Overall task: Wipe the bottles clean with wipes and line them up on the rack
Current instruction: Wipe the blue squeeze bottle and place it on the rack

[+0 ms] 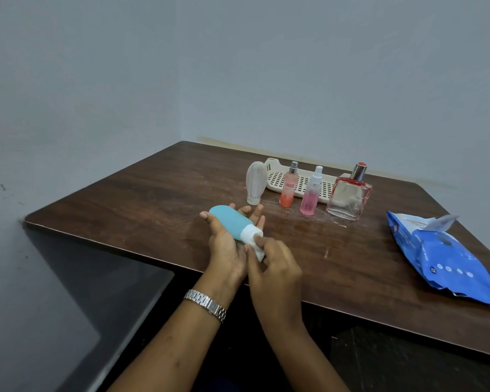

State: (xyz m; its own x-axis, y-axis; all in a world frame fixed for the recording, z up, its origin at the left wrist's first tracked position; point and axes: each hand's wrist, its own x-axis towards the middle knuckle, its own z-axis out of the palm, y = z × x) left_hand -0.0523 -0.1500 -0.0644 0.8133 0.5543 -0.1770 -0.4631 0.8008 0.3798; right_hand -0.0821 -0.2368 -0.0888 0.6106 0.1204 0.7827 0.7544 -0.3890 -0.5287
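Note:
A teal squeeze bottle (229, 222) with a white cap lies across my left hand (227, 250), whose fingers curl up around it. My right hand (275, 267) pinches a folded white wipe (258, 251) against the bottle's cap. Behind them stand a cream ribbed bottle (255, 183), an orange spray bottle (288, 188), a pink spray bottle (311, 195) and a square glass perfume bottle (350, 198). The cream slotted rack (277, 172) lies behind this row with nothing seen in it.
A blue pack of wipes (441, 256) lies open at the right on the dark wooden table (130, 199). Grey walls close in at the left and the back. The table's near edge runs just under my wrists.

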